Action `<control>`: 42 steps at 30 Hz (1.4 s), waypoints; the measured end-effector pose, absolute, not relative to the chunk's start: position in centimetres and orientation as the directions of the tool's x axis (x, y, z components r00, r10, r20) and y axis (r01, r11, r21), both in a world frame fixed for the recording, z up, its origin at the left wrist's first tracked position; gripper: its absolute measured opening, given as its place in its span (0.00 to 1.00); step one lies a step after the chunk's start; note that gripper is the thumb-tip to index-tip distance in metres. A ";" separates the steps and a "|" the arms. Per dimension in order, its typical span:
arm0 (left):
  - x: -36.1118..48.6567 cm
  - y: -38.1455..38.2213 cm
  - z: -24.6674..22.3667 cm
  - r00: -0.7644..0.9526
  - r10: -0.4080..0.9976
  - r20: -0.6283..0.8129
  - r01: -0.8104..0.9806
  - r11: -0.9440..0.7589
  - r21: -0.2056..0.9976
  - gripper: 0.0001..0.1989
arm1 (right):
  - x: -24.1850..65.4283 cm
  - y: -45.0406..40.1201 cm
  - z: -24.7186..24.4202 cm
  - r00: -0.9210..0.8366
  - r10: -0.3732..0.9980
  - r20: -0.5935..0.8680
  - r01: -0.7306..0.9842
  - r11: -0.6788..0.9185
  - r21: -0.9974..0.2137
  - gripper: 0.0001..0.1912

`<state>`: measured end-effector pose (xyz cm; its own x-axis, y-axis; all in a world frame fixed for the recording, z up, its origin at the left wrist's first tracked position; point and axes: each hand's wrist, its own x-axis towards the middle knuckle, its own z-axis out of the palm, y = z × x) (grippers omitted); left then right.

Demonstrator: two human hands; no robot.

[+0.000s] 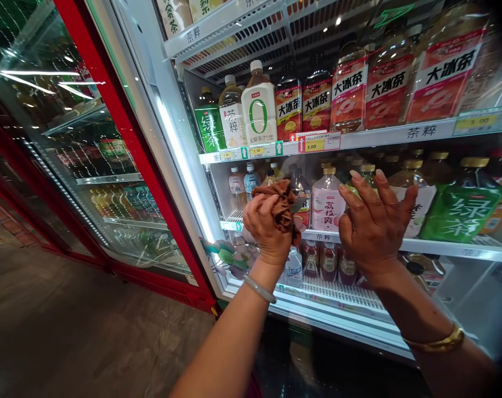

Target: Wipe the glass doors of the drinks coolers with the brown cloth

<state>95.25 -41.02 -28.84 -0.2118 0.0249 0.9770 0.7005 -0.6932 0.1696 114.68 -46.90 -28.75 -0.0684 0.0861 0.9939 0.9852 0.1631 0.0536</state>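
Note:
My left hand (265, 229) is closed around a bunched brown cloth (281, 204), held up in front of the middle shelf of a drinks fridge. A pale bangle circles that wrist. My right hand (373, 221) is raised to the right of it, fingers spread and nothing in them. Between the two hands, farther back, a pink-labelled bottle (325, 202) stands upright on the shelf. Beyond my right hand is a big green bottle (464, 202). Whether either hand touches glass or a bottle, I cannot tell.
Large red-labelled tea bottles (390, 83) line the upper shelf, with a white-labelled bottle (258, 105) to their left. Price tags (313, 146) run along its edge. At left, a red-framed glass door (147, 143) stands beside the fridge, above a grey floor (89, 331).

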 end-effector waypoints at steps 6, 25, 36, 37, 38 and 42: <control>97.4 -43.0 -34.4 0.095 -0.054 0.994 0.624 -0.775 -0.101 0.13 | 114.7 -46.8 -28.8 -0.074 0.090 0.993 0.988 0.143 0.060 0.32; 99.6 -43.7 -33.6 0.144 -0.073 0.987 0.593 -0.792 -0.145 0.15 | 115.0 -46.9 -29.0 -0.105 0.066 0.992 0.985 0.144 0.095 0.28; 98.7 -43.1 -27.4 -0.179 0.083 0.980 0.655 -0.734 0.182 0.20 | 117.0 -48.3 -27.5 -0.088 0.060 0.994 0.991 0.102 0.082 0.32; 99.3 -43.4 -28.2 -0.151 0.075 0.986 0.658 -0.737 0.157 0.19 | 117.6 -48.4 -27.2 -0.067 0.034 0.997 0.994 0.083 0.064 0.32; 100.0 -43.7 -29.2 -0.123 0.065 0.990 0.652 -0.747 0.130 0.17 | 118.3 -48.6 -27.0 -0.045 0.009 0.999 0.997 0.066 0.044 0.32; 102.1 -44.8 -32.8 0.099 -0.014 0.995 0.580 -0.812 -0.069 0.14 | 120.0 -48.8 -26.7 0.006 0.005 1.000 0.998 0.056 -0.006 0.31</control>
<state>102.09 -44.83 -32.79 0.0989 -0.0140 0.9950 0.5799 -0.8118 -0.0691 119.97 -48.82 -26.68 0.0056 0.0049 1.0000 0.9984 0.0558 -0.0059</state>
